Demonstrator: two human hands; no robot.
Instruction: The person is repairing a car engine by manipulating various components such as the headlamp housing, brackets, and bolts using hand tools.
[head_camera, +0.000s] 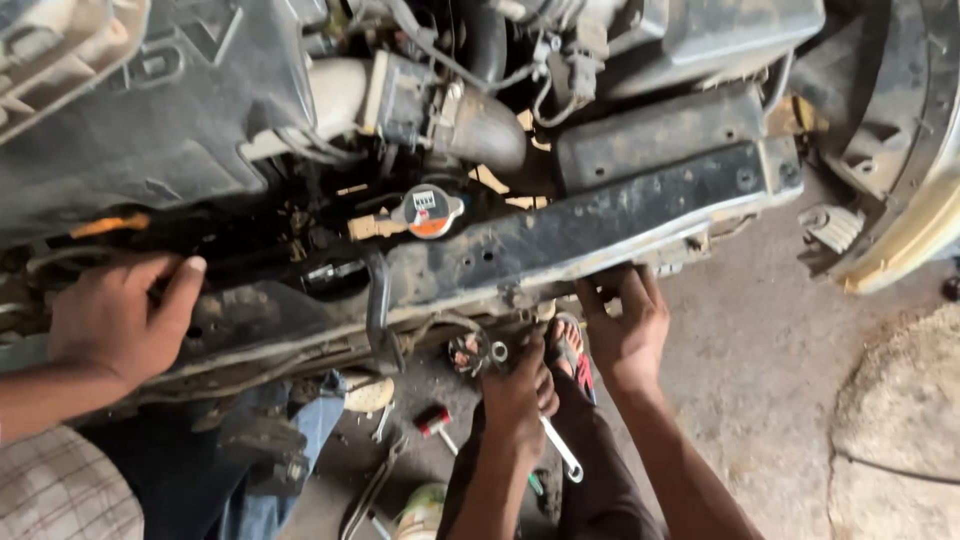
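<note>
Below the black crossmember (600, 225), the left hand (515, 400) is closed around a silver wrench (562, 452), and the right hand (628, 335) curls its fingers over the crossmember's lower edge. If the wrench slips, knuckles could strike that edge.

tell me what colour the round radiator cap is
Silver-grey radiator cap with an orange patch; only the head view shows it.

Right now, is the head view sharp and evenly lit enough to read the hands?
Head view: mostly sharp under soft daylight. The engine bay recesses sink into deep shadow, the concrete floor is brighter, and the left hand on the wrench looks slightly soft.
</note>
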